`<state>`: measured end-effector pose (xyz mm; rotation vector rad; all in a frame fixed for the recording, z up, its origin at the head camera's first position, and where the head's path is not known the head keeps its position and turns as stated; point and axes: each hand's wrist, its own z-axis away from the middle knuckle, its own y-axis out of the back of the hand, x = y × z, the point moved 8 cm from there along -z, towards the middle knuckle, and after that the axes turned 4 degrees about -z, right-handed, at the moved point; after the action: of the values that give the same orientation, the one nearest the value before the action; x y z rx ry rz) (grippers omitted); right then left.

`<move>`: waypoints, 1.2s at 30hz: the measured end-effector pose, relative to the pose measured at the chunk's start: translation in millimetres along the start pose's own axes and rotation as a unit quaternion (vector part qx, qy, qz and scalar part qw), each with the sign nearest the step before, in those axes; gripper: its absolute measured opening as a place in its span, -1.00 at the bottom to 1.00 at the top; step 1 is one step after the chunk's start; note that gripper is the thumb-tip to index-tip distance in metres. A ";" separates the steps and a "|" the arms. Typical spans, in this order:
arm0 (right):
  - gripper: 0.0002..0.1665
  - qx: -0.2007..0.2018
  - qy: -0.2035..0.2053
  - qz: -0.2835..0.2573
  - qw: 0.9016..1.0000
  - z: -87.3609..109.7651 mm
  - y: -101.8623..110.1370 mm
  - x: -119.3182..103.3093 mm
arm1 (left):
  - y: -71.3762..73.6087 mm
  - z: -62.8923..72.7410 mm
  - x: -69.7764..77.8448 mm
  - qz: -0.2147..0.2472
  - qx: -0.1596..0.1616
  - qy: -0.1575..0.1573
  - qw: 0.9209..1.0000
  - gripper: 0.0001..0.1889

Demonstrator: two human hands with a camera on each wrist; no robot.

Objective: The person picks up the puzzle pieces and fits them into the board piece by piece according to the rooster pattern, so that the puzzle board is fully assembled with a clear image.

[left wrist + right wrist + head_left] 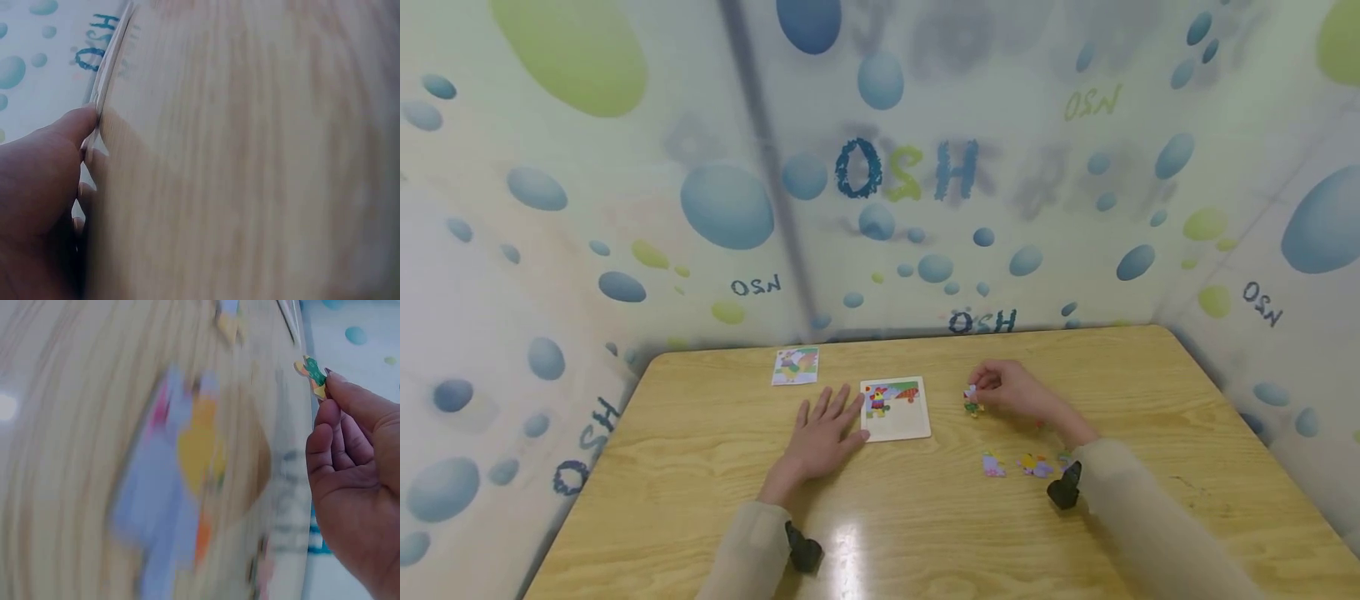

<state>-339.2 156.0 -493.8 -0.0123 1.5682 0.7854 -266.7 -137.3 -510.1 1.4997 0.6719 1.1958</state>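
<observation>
My left hand (820, 440) lies flat with spread fingers on the table, its thumb and fingertips right at the left edge of a square puzzle board (904, 427). In the left wrist view, the thumb of the left hand (47, 178) meets the board's edge. Several joined pieces fill the board's upper and left part; the rest is bare white. To the right of the board, my right hand (1013, 392) pinches a small colourful puzzle piece (315, 376) between thumb and index finger. This piece has green, yellow and orange patches and is raised off the table.
Loose puzzle pieces lie near the right forearm, among them a lilac one (993, 465) and a yellow and lilac one (1034, 466). A printed picture card (796, 367) rests at the back left of the wooden table (925, 525). Patterned fabric walls (940, 225) stand behind and beside it.
</observation>
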 end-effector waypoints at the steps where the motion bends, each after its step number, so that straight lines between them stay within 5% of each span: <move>1: -0.81 -0.003 0.004 -0.005 1.000 -2.9 -4.7 -2.9 | -0.8 -0.6 -0.5 0.000 -0.004 0.001 1.000 -0.31; 8: -0.81 -0.027 0.038 -0.026 0.999 -20.4 -37.3 -26.1 | -2.2 -2.2 -1.6 0.001 -0.004 0.000 1.000 -0.31; 18: -0.79 0.010 0.015 -0.054 0.998 -38.8 -71.8 -34.2 | -11.9 -5.8 -8.5 0.003 -0.002 0.000 1.000 -0.28; 36: -0.83 0.037 0.000 0.023 0.999 -63.4 -97.7 -43.3 | -7.1 -4.4 -7.1 0.004 -0.004 0.014 1.000 -0.29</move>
<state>-343.0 32.3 -504.6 0.0774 1.6022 0.7620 -271.9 -139.8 -519.5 1.4829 0.6798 1.2268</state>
